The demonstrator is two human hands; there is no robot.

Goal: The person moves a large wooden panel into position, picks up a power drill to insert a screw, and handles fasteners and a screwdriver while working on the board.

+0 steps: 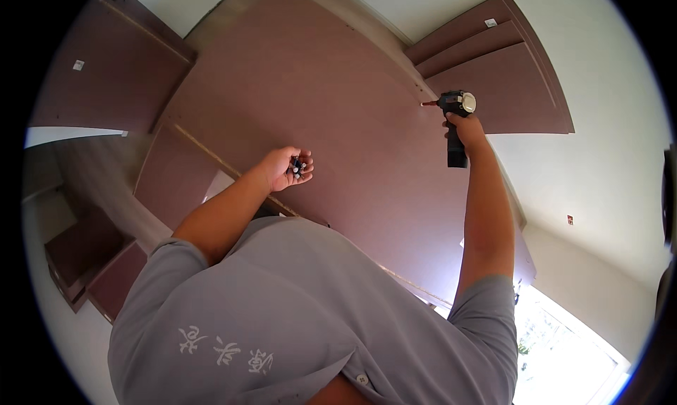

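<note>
My right hand [465, 129] is wrapped round the grip of a dark cordless drill [455, 109] with a pale round back end. Its reddish bit points left and reaches a small light spot near the right edge of a large reddish-brown panel [317, 88]. Over the middle of that panel, my left hand [288, 169] is half curled, palm up, around several small dark and silvery fittings [297, 167]. Their exact kind is too small to make out. A few small holes show along the panel's edge near the bit.
More brown panels [493, 74] lean at the white wall on the right, and another panel stack [106, 66] stands at the far left. Below left are further brown boards [116, 278]. A bright window [571, 341] is at the lower right.
</note>
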